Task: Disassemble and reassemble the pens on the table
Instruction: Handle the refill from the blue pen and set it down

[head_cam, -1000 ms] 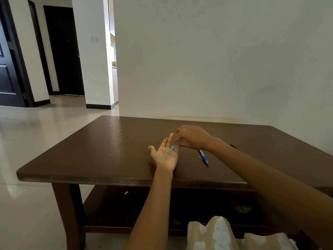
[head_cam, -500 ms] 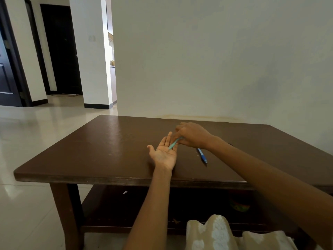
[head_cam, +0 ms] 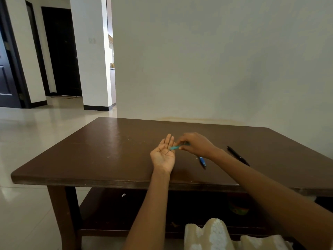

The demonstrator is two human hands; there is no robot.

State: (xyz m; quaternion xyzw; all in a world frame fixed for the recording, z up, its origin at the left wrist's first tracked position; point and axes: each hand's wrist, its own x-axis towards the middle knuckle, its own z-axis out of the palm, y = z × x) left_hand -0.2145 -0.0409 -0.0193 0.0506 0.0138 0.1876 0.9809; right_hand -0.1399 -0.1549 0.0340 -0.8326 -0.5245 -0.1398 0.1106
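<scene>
My left hand (head_cam: 163,154) lies palm up on the dark brown table (head_cam: 100,152), fingers spread, with nothing gripped in it. My right hand (head_cam: 195,144) pinches a teal pen part (head_cam: 175,147) and holds its tip over the left palm. A blue pen (head_cam: 202,161) lies on the table just under my right wrist, partly hidden by it. A black pen (head_cam: 237,156) lies further right on the tabletop.
The table's front edge (head_cam: 108,182) runs close to me, with a lower shelf (head_cam: 126,213) beneath holding small items. A pale cushion (head_cam: 212,235) sits at the bottom of view. A white wall stands behind the table; a tiled floor opens to the left.
Both hands stay together at the table's middle. The teal pen part has tilted flatter over the left palm. The black pen has come into view as the camera shifted.
</scene>
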